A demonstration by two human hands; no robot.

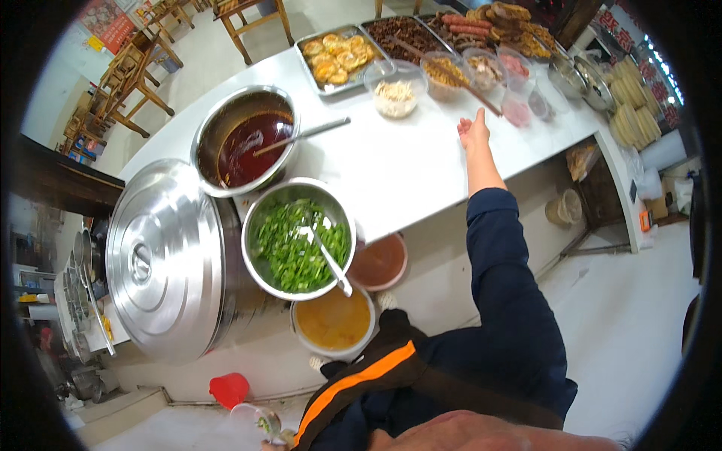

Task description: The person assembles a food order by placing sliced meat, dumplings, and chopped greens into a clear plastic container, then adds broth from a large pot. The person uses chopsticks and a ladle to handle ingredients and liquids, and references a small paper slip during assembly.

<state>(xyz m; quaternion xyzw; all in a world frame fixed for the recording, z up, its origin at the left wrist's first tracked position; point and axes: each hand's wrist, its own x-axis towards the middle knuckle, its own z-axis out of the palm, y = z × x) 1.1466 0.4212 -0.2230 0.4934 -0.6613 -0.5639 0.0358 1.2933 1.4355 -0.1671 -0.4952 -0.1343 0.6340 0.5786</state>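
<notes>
My right hand [474,134] stretches out over the white counter, fingers apart and slightly curled, with nothing visible in it. Close to it, a long brown handle [480,98] slants out of a clear tub of chopped yellowish food [445,75]. A clear bowl of pale shreds [395,98] stands to the left of that tub. Low at the bottom edge, my left hand [277,443] is partly hidden and grips a clear plastic bowl [252,415] with a little green food inside.
On the counter [406,173] stand a steel bowl of chopped greens [289,248], a steel pot of dark red liquid [252,150] and trays of fried eggs [338,56] and meat. A large lidded pot [162,263] is left; buckets [335,323] sit below.
</notes>
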